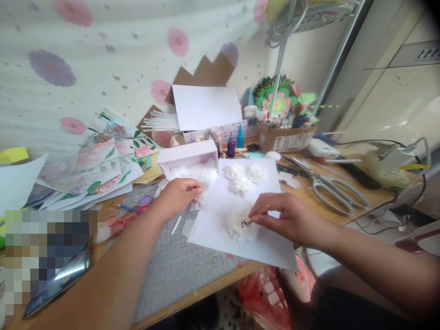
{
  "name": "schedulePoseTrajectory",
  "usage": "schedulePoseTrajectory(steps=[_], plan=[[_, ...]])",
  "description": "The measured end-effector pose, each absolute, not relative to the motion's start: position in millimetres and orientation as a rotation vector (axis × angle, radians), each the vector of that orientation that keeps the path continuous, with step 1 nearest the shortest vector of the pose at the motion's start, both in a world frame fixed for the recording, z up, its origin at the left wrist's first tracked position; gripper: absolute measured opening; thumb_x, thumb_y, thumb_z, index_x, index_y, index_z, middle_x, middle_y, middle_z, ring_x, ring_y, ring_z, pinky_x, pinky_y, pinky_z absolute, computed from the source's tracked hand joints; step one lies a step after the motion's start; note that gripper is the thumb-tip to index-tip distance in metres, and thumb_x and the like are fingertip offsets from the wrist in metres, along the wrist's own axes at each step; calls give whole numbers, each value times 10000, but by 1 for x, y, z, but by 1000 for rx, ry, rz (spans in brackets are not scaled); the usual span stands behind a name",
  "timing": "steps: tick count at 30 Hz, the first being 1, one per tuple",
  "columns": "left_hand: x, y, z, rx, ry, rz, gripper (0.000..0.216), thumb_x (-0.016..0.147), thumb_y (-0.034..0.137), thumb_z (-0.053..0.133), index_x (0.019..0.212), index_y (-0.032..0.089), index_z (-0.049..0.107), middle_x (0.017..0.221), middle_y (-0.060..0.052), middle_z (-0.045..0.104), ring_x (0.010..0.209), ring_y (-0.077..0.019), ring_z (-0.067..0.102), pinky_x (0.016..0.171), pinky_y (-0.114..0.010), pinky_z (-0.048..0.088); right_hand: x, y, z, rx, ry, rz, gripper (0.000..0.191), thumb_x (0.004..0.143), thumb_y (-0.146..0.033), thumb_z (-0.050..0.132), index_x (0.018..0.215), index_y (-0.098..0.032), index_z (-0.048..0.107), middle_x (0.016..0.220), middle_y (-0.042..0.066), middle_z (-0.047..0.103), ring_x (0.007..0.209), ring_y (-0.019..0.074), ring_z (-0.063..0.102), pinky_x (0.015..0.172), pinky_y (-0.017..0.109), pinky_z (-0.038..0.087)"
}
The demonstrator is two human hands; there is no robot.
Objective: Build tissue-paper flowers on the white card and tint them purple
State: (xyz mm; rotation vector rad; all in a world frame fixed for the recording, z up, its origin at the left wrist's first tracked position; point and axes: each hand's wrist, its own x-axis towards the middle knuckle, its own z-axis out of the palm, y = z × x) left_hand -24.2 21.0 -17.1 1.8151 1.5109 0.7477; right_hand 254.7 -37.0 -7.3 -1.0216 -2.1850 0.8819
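My left hand [182, 196] is closed in a pinch, with a thin, blurred white piece [205, 200] at its fingertips, in front of the pale open box [187, 156] of fluffy white pieces. Thumb and fingers of my right hand [283, 217] pinch together over a large white ruffled flower [237, 229]. A small dark bit [244, 224] shows by those fingertips; what they grip is too small to make out. The flower lies on a white sheet of paper [271, 250]. Further back on that sheet sit smaller white ruffled flowers [239, 185].
A grey cutting mat [165, 279] lies under the paper. Large scissors [330, 188] rest at the right. Small bottles [231, 145] stand behind the box, near a cardboard box of pens [288, 137]. At left are printed flower sheets [99, 169] and a phone [58, 284].
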Motion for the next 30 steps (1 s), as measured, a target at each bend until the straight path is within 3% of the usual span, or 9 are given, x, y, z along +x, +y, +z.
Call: schedulePoseTrajectory(steps=[5, 10, 17, 24, 30], plan=[[-8, 12, -16, 1740, 1468, 845, 190, 777, 383, 593, 752, 196, 565, 656, 26, 604, 631, -177, 630, 595, -285, 455, 254, -36, -6, -1016, -2187, 913, 122, 854, -235, 602, 826, -178, 706, 833, 52, 714, 746, 147, 653, 698, 278, 512], [21, -13, -10, 1652, 1193, 897, 157, 762, 341, 650, 745, 191, 605, 713, 32, 570, 670, -120, 531, 641, -254, 419, 252, -36, -5, -997, -2206, 899, 108, 852, -220, 608, 836, -187, 710, 835, 37, 720, 754, 139, 659, 706, 271, 508], [57, -27, -24, 1387, 1103, 754, 188, 712, 341, 681, 715, 166, 611, 624, 33, 536, 480, -65, 401, 472, -225, 340, 252, -35, -8, -919, -2255, 840, 104, 842, -218, 617, 805, -207, 713, 819, 20, 731, 755, 137, 658, 706, 269, 505], [60, -28, -32, 1616, 1243, 628, 106, 755, 306, 681, 750, 201, 670, 658, 27, 606, 571, -113, 514, 510, -242, 381, 262, -34, 3, -981, -2091, 888, 118, 816, -248, 637, 736, -189, 701, 777, 28, 728, 720, 146, 655, 686, 287, 508], [63, -30, -33, 1600, 1281, 610, 94, 774, 308, 660, 762, 214, 661, 599, 29, 587, 528, -135, 541, 482, -262, 428, 262, -36, 6, -970, -2005, 828, 118, 821, -248, 640, 743, -174, 690, 775, 44, 715, 718, 148, 638, 685, 294, 494]])
